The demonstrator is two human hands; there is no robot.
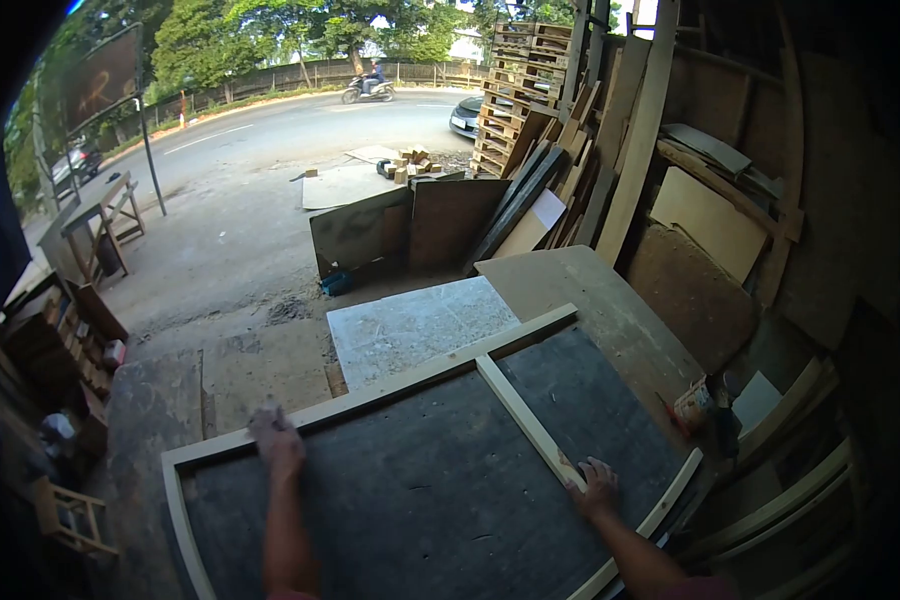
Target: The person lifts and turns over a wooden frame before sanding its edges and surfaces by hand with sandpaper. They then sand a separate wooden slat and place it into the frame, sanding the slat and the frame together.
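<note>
Left hand (275, 434) on wooden frame (370, 390) (grip unclear), right hand (597, 488) closed around crossbar (529, 419), basket (691, 402) with indistinct contents.

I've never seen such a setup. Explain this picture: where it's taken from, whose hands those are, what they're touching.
There is no machine here: these are a person's two bare hands, seen from one camera worn on that person's head, looking forward and down. Pale wooden strips form a frame over a dark board. The left hand is on the long far strip; the right hand touches the near end of the crosspiece. Whether either grips is hard to tell. Beyond lies a whitish sheet.
</note>
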